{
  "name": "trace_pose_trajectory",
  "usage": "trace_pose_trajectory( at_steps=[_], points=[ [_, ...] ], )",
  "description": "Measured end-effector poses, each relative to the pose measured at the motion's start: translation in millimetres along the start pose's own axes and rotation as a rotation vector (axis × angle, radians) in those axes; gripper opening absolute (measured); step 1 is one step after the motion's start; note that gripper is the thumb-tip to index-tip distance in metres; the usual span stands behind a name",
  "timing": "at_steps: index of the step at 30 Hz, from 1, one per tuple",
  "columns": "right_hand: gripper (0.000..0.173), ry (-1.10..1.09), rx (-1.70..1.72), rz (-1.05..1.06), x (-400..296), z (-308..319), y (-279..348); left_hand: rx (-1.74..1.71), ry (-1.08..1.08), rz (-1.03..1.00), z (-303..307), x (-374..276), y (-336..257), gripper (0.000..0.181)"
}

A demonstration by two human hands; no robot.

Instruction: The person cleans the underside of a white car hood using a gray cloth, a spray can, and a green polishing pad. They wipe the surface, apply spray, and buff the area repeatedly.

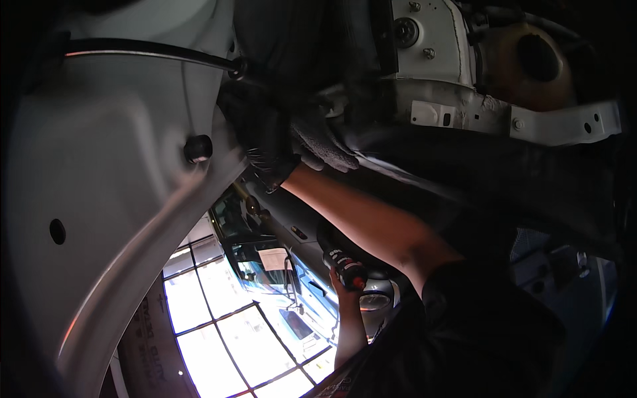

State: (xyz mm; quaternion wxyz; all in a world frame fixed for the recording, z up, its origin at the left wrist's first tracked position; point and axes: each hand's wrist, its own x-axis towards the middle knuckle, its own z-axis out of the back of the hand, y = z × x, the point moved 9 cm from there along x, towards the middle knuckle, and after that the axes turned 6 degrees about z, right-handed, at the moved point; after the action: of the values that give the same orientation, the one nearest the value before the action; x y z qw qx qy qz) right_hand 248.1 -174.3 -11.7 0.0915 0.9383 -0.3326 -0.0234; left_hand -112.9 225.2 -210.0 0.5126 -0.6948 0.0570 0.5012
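My right hand (pixel 261 132), in a black glove, reaches in at the edge of a grey painted panel (pixel 114 164), likely the underside of a raised hood. A grey microfiber-like cloth (pixel 323 144) hangs from beneath its palm; the fingertips are lost in shadow. Just above the glove is the lower end of a black gas strut (pixel 149 47). A black rubber bumper (pixel 198 148) projects from the panel left of the wrist. Lower down, my left hand (pixel 339 286), apparently bare, grips a dark bottle (pixel 344 268) with a red tip and writing on it.
At upper right lies the engine bay, with a strut tower (pixel 430 40), a bolted metal bracket (pixel 562 122) and a rounded plastic reservoir (pixel 527 64). Behind me, upside down, stand another vehicle (pixel 264 261) and a bright paned garage door (pixel 239 343). Much of the right side is dark.
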Motion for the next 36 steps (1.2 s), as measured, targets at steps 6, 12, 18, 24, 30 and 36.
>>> trace_pose_trajectory(
  at_steps=[6,12,18,24,30,36],
  points=[
    [0.027,-0.154,0.448,0.003,-33,-15,-19,0.165,-0.079,-0.095,-11,-2,-4,0.061],
    [0.026,-0.072,0.764,-0.18,-23,-24,-22,0.835,-0.054,-0.665,-30,-4,-37,0.069],
    [0.006,-0.186,0.32,0.287,-9,-8,-1,0.534,0.088,-0.28,-49,32,-23,0.073],
    [0.005,-0.15,0.507,0.228,-36,-24,4,0.435,0.184,-0.355,-48,32,-32,0.071],
    [0.01,0.004,0.185,0.31,-48,-19,31,-0.024,0.257,0.064,2,87,-22,0.068],
    [0.012,0.148,-0.157,0.606,-57,-15,54,-0.025,0.261,0.14,26,103,-14,0.065]
  ],
)
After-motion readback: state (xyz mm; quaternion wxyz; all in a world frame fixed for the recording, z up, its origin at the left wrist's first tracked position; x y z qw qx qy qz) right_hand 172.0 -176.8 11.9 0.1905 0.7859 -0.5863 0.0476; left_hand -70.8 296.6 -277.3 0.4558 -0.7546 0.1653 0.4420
